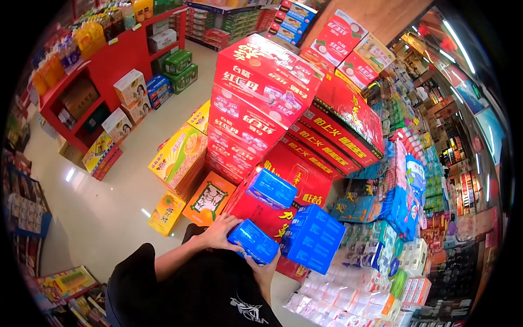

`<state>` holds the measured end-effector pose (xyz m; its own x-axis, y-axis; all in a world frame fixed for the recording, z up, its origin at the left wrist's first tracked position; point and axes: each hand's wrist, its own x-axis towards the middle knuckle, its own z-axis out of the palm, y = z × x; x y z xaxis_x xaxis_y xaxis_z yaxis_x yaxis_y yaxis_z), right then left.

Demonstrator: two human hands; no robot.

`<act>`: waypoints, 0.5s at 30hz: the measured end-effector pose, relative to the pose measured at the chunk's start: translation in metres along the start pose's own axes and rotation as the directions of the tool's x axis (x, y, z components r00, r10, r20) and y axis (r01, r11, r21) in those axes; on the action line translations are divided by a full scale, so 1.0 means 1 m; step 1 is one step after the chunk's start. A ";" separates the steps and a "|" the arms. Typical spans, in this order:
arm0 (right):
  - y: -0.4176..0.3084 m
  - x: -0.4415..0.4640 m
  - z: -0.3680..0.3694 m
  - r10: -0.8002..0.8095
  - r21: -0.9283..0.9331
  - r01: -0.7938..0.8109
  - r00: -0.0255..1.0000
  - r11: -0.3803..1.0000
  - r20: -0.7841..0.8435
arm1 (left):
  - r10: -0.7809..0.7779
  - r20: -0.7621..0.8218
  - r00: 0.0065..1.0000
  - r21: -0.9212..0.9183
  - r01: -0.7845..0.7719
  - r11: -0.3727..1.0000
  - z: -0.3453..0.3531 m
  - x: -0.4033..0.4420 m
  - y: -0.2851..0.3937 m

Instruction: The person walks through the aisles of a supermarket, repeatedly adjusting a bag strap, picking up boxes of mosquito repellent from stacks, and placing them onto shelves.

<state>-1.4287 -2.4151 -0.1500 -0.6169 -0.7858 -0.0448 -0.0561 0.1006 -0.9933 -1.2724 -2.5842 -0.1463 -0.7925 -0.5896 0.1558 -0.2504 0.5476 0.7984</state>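
Note:
Close in front of my dark shirt, a small blue box (253,241) is held between both hands. The fingers of my left hand (222,231) close on its left side, while my right hand (265,272) grips its lower right corner. Beyond it, a second blue box (272,188) lies on a red carton (297,174) with yellow lettering. To the right of the held box stands a larger blue box (313,238), its side covered in pale print. An orange box (210,199) is just past my left hand.
Red cartons (248,103) rise in a tall stack ahead. Yellow boxes (180,158) stand to its left on the shiny floor (114,201). Packs of tissue rolls (348,286) are piled at lower right. A red shelf unit (117,60) with bottles is at upper left.

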 end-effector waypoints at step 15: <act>-0.006 -0.029 -0.005 0.024 -0.133 -0.035 0.996 0.991 -0.087 | 0.029 0.077 0.997 -0.015 -0.028 1.000 0.009 -0.009 0.010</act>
<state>-1.4144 -2.3893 -0.1421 -0.6838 -0.7273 -0.0588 -0.1381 0.2081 -0.9683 -1.2730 -2.5683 -0.1447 -0.8398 -0.5263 0.1335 -0.2200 0.5545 0.8026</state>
